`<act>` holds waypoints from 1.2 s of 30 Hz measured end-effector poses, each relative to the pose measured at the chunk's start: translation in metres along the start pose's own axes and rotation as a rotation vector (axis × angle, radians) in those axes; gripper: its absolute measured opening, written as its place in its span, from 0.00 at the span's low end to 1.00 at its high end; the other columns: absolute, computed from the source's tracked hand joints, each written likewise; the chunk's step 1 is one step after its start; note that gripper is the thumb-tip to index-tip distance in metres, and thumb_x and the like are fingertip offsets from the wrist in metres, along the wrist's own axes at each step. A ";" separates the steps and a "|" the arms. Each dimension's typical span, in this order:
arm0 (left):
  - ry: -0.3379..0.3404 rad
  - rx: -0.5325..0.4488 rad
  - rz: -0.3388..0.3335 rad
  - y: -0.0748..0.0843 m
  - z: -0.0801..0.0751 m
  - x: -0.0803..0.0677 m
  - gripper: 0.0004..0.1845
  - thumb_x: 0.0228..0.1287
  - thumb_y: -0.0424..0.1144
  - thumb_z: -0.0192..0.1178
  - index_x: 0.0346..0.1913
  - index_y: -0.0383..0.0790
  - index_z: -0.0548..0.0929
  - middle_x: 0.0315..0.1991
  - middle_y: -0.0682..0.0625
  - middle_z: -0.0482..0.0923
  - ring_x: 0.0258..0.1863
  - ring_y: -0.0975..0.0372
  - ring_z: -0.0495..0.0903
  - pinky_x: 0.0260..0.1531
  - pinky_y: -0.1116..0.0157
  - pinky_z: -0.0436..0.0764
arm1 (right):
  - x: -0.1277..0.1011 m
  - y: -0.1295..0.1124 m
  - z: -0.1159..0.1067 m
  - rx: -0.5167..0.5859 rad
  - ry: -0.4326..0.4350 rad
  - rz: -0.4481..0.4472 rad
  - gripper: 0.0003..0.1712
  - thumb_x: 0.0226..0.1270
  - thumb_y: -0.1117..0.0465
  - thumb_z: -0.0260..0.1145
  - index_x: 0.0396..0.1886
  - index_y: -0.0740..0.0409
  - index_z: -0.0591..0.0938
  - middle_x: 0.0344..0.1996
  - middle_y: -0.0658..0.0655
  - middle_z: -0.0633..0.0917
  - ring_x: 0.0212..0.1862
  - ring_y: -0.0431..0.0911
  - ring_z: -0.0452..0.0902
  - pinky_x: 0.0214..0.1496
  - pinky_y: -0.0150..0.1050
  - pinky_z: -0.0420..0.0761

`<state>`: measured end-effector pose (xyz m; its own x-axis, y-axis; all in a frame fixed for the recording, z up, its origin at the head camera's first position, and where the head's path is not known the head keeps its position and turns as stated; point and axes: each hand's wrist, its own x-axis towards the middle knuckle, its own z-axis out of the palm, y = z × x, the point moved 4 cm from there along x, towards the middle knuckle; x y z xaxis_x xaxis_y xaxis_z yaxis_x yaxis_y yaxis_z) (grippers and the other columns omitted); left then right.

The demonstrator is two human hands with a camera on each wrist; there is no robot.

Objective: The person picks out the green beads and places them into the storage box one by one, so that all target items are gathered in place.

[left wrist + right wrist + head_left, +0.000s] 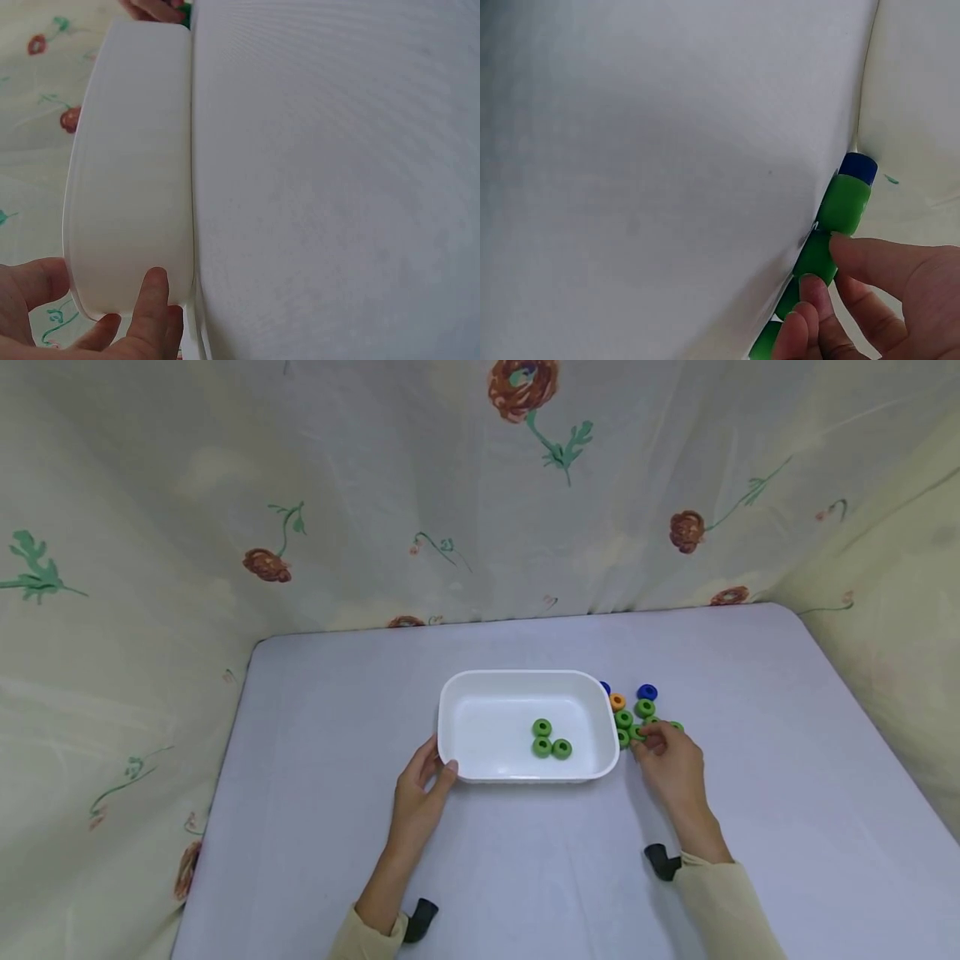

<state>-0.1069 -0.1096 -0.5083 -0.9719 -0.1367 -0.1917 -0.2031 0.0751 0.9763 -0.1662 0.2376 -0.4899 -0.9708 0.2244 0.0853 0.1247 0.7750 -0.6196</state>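
A white rectangular tray (483, 727) stands on the table with three green rings (542, 747) lying inside it. My left hand (418, 797) grips its near left corner, the thumb on the rim and the fingers against the outer wall, as the left wrist view also shows. Just right of the tray, my right hand (675, 768) pinches a green ring (815, 255) between thumb and fingertips, low among other green rings (623, 719). An orange ring (617, 702) lies close to the tray's right wall. The fingers partly hide some rings.
A blue ring (647, 692) lies behind the green ones, and another blue ring (605, 687) is half hidden by the tray. Pale cloth covers the table (337, 710). A flowered curtain (360, 527) hangs along its back and sides.
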 end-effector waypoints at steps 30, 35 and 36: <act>-0.016 -0.006 0.011 0.002 0.000 0.002 0.32 0.72 0.41 0.61 0.75 0.42 0.65 0.73 0.42 0.69 0.74 0.49 0.67 0.70 0.52 0.75 | 0.002 0.004 0.005 -0.017 0.006 0.051 0.13 0.62 0.66 0.68 0.46 0.65 0.85 0.36 0.66 0.85 0.39 0.54 0.79 0.33 0.33 0.71; -0.010 -0.007 0.000 0.000 -0.001 0.001 0.32 0.72 0.41 0.61 0.75 0.41 0.65 0.73 0.42 0.68 0.75 0.48 0.66 0.70 0.52 0.75 | 0.002 0.004 0.005 -0.008 0.017 0.026 0.13 0.61 0.67 0.68 0.45 0.66 0.85 0.37 0.67 0.85 0.39 0.55 0.79 0.35 0.34 0.72; -0.009 -0.009 0.000 0.000 -0.001 0.001 0.32 0.72 0.41 0.61 0.75 0.41 0.65 0.73 0.42 0.69 0.74 0.48 0.66 0.70 0.52 0.75 | 0.002 0.004 0.004 -0.010 0.019 0.026 0.13 0.61 0.67 0.68 0.45 0.66 0.85 0.37 0.67 0.85 0.40 0.56 0.79 0.36 0.35 0.72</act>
<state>-0.1074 -0.1102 -0.5084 -0.9729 -0.1281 -0.1923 -0.2018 0.0659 0.9772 -0.1690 0.2384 -0.4955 -0.9632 0.2554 0.0838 0.1520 0.7746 -0.6139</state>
